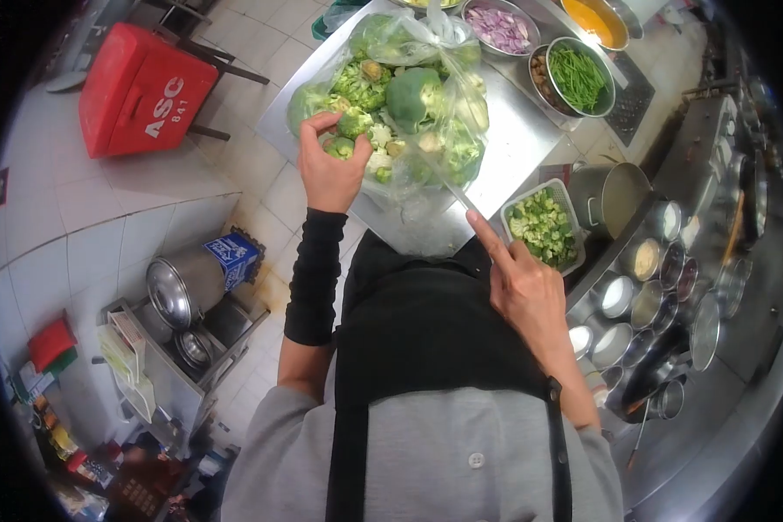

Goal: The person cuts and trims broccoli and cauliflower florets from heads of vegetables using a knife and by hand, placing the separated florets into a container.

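My left hand (pixel 332 170), with a black sleeve on the forearm, reaches into a clear plastic bag (pixel 409 213) of broccoli. Its thumb and fingers curl round a piece of broccoli (pixel 341 146). My right hand (pixel 528 283) is closed on a knife (pixel 446 180), index finger stretched along it; the handle is hidden in the palm. The thin blade points up and left over the front of the bag. Larger broccoli heads (pixel 413 94) fill the bag, which rests on a metal table (pixel 518 143).
Right of the table, a white basket (pixel 506 209) holds cut broccoli beside a large pot (pixel 613 196). Bowls of chopped onion (pixel 498 29) and green beans (pixel 578 78) stand at the back right. Seasoning containers (pixel 618 296) line the right counter. A red box (pixel 148 91) stands left.
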